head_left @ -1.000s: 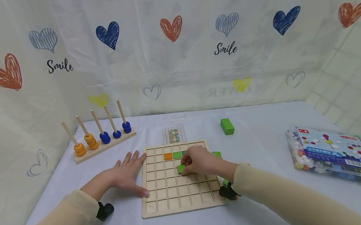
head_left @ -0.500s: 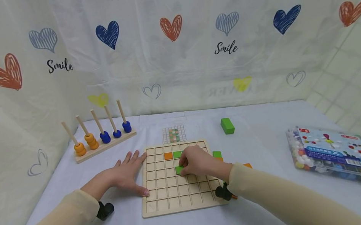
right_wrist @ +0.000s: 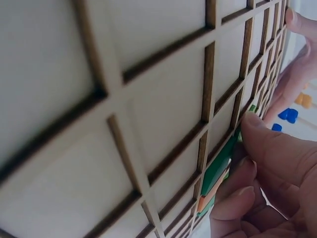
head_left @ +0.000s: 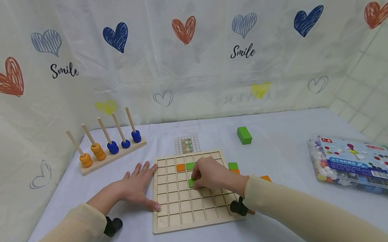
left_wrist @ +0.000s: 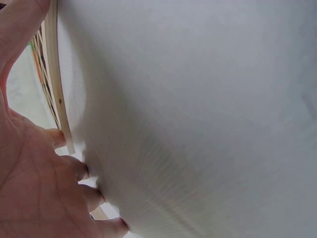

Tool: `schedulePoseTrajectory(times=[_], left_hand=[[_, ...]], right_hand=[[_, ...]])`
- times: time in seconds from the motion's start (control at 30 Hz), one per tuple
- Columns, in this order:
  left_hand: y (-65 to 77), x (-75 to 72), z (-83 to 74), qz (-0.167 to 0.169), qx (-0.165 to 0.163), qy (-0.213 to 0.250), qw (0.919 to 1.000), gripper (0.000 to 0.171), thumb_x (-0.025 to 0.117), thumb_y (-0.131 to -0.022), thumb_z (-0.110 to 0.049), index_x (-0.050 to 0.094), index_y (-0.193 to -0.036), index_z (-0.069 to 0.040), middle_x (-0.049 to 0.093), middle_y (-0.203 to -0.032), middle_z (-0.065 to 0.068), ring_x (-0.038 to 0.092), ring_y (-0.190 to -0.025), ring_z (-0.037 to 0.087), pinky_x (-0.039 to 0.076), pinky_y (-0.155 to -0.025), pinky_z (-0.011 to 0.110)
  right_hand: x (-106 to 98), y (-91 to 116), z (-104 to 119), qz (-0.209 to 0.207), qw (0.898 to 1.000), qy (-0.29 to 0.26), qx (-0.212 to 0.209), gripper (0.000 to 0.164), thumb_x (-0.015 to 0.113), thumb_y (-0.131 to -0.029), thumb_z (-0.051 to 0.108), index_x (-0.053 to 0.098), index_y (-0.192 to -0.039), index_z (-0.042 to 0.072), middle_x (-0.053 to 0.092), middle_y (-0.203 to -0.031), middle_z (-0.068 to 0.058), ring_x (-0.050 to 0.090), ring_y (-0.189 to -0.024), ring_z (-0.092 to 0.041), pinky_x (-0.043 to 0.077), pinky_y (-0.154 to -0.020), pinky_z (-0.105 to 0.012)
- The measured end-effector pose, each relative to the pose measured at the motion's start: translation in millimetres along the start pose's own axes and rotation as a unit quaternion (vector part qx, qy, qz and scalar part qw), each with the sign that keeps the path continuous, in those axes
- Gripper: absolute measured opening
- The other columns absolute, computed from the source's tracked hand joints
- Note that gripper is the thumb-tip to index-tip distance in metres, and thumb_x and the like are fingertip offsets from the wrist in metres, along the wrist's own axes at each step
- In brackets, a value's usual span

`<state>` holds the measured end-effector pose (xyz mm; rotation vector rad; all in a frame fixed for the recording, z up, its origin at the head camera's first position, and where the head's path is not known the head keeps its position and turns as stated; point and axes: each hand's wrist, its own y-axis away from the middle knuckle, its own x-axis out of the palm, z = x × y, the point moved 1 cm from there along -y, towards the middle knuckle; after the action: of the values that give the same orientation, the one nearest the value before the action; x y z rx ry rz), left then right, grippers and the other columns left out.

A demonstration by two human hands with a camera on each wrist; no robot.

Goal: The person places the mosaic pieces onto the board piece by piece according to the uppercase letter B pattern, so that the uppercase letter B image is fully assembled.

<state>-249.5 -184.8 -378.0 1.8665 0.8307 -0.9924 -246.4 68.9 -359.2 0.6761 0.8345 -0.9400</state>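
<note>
A square wooden grid board [head_left: 178,219] lies on the white-covered table. My right hand [head_left: 213,174] pinches a small green square tile [head_left: 191,183] between thumb and fingers, right at a middle cell, covering part of it. One row up from there, an orange tile [head_left: 180,167] and a green tile [head_left: 190,165] sit in cells. A dark green tile [right_wrist: 218,171] shows beside the curled fingers in the right wrist view. My left hand [head_left: 134,190] is spread flat, its thumb and a fingertip touching the board's left edge.
Loose green and orange tiles [head_left: 266,178] lie right of the board, partly behind my right arm. Beyond it are a printed pattern card [head_left: 186,144] and a green block [head_left: 244,135]. A peg abacus [head_left: 113,157] stands back left; a plastic case [head_left: 362,167] lies at right.
My right hand has moved slightly left and down with the green tile, then settled at the cell. The left hand stays in place.
</note>
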Motion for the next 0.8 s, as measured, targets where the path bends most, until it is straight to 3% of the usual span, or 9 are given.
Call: schedulePoseTrajectory(times=[0.5,0.8], left_hand=[[-0.4,0.4,1.3,0.0,-0.005,-0.002,1.0,0.131,0.083,-0.072,-0.065,0.012,-0.164,-0.005,0.005,-0.169,0.03,-0.001,-0.155,0.055,0.007,-0.117,0.079],[0.1,-0.6,0.0,0.0,-0.002,0.001,1.0,0.131,0.083,-0.073,-0.065,0.012,-0.164,-0.005,0.004,-0.169,0.03,-0.002,-0.155,0.055,0.006,-0.117,0.079]], right_hand=[[-1,4,-8,-0.021,0.999,-0.04,-0.015,0.016,0.083,-0.085,0.009,0.08,-0.101,0.005,0.078,-0.096,-0.004,0.07,-0.084,-0.012,0.059,-0.077,-0.028],[-24,12,-37,-0.049,0.997,-0.051,0.02,0.016,0.077,-0.091,0.01,0.078,-0.107,0.006,0.076,-0.1,-0.001,0.068,-0.088,-0.011,0.058,-0.079,-0.028]])
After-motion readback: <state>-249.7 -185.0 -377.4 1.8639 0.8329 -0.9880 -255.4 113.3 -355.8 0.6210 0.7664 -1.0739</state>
